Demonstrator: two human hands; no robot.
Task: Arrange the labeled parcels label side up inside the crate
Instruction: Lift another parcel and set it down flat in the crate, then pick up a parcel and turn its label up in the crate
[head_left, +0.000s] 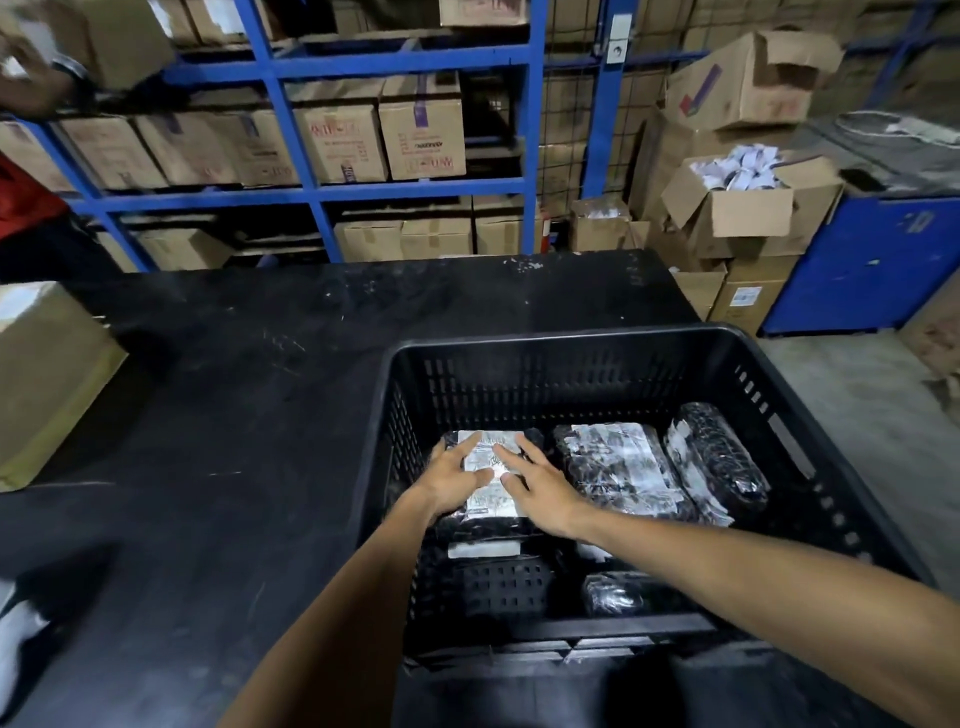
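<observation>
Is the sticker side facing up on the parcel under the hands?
Yes, label up. The white label shows on top of the parcel between the left hand and right hand.

Label print on parcel (491, 470) beneath both grips: blurred, unreadable, part covered by fingers (470, 447). Parcel nearer than the grips (621, 592): label side unseen. Far-left hand (31, 78): cut by edge. Carton lettering (421, 137) beyond grips: illegible.

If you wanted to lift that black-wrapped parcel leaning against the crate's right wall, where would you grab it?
Probably from above, pinching the long sides of the black-wrapped parcel. It stands tilted on edge between the black plastic crate wall and its neighbour, so only its upper edge looks reachable.
</observation>
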